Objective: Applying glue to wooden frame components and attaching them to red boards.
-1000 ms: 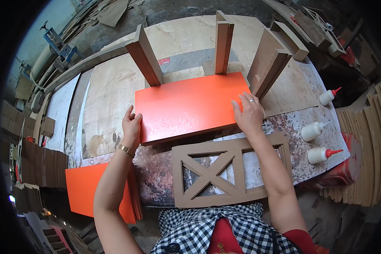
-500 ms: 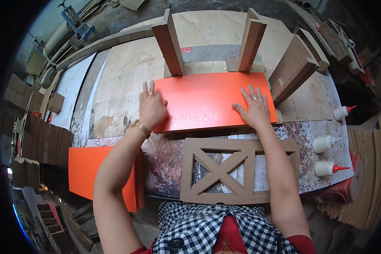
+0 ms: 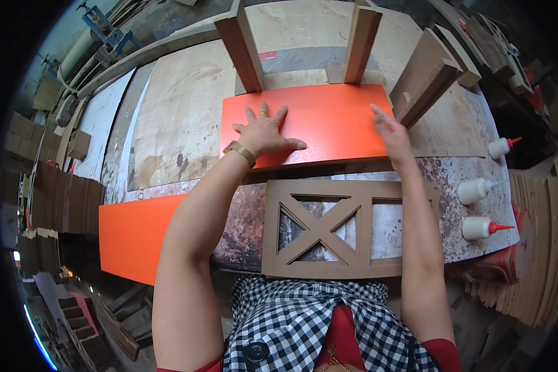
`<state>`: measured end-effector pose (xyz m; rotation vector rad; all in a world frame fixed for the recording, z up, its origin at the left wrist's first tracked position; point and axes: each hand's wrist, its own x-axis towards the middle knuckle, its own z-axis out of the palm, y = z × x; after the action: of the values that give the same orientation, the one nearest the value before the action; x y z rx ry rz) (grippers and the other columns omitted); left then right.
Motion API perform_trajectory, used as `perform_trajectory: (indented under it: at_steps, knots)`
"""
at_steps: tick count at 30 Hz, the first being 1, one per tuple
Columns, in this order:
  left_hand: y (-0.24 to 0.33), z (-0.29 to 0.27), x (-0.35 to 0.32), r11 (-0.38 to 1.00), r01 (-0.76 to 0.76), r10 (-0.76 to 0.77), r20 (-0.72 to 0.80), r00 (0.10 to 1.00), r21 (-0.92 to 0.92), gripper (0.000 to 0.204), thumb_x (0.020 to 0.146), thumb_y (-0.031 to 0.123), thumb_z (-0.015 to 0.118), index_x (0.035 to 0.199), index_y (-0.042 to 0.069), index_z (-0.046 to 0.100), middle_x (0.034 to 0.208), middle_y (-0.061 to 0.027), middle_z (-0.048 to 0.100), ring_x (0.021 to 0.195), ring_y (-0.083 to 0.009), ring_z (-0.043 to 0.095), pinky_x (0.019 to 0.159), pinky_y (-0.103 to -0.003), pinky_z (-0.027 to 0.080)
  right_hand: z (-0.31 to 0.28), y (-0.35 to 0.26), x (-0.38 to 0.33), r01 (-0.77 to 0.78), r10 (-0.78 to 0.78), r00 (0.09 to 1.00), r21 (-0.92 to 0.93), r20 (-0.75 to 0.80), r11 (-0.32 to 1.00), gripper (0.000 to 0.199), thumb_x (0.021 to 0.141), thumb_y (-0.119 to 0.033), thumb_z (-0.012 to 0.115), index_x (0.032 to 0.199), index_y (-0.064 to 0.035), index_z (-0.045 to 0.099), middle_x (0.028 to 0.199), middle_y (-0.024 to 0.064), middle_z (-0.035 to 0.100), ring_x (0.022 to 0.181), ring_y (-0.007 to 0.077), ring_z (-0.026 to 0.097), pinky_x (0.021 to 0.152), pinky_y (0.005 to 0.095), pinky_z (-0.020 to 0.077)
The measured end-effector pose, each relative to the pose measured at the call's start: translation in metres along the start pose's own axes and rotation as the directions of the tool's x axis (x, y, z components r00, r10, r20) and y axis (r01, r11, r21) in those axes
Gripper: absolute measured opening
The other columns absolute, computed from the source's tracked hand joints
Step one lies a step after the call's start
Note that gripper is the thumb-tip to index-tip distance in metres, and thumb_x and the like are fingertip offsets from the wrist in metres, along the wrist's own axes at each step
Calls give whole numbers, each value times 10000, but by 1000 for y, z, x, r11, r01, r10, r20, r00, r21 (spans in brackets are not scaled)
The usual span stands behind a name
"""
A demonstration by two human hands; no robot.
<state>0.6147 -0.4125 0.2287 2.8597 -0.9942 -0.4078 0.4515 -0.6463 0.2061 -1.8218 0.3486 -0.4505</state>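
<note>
Orange panel (image 3: 310, 124): lies flat at centre of frame, long side running left to right; a darker edge shows along its near side.

Left hand (image 3: 263, 132): palm down on the left part of the panel, fingers spread wide, thumb extended toward the right; grasping nothing. Ring on one finger, gold-toned watch (image 3: 240, 152) at the wrist.

Right hand (image 3: 389, 133): at the panel's right end, index finger extended, the other fingers blurred; cannot tell whether it grips the edge.

Behind the panel: two upright wooden pieces, one at upper centre-left (image 3: 239, 53), one at upper centre-right (image 3: 361, 46). A third, wider wooden piece (image 3: 426, 77) leans just beside the panel's right end.

Nearer the body: brown lattice frame (image 3: 319, 271) with an X brace on its left half, flat on the stained worktop (image 3: 247, 217); right forearm passes over its right part. Second orange panel (image 3: 133, 235) at lower left, partly hidden by the left forearm.

Right side of frame: three white squeeze bottles, lying along the worktop margin; upper (image 3: 498, 147) and lowest (image 3: 477, 227) have red nozzles, middle (image 3: 473, 191) a pale one.
</note>
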Motion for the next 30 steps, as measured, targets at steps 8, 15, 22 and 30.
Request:
perform_trajectory:
  at_steps: [8,15,22,30]
  knots:
    - [0,-6,-4,1000,26,-26,30,999,-2,1029,550,739,624,1382,209,332,1444,-201,216,1302,-457,184,911,-632,285,-113,19,-154,215,231,898,833,-374,510,482,929,-344,462,1191,60,465,1109,179,556,1008,256,553,834,347,474]
    - [-7,-2,27,991,-129,131,94,987,-29,957,574,611,701,1381,255,330,1442,-202,218,1302,-422,216,959,-553,321,-126,23,-215,504,97,859,864,-502,8,723,846,-546,479,1231,62,421,1158,186,534,1058,264,534,879,351,469]
    - [13,-17,35,982,-182,188,253,949,-49,939,564,457,776,1375,319,325,1455,-188,177,1307,-394,226,1020,-491,310,-147,37,-199,605,372,796,601,-477,-523,910,738,-676,513,1250,67,397,1190,196,519,1046,268,556,848,347,509]
    - [24,-21,21,991,-122,131,268,954,-50,978,531,432,803,1375,330,320,1466,-178,138,1317,-395,204,1034,-491,296,-175,59,-193,682,507,730,451,-457,-576,884,736,-670,530,1245,44,417,1182,198,523,975,268,597,731,341,561]
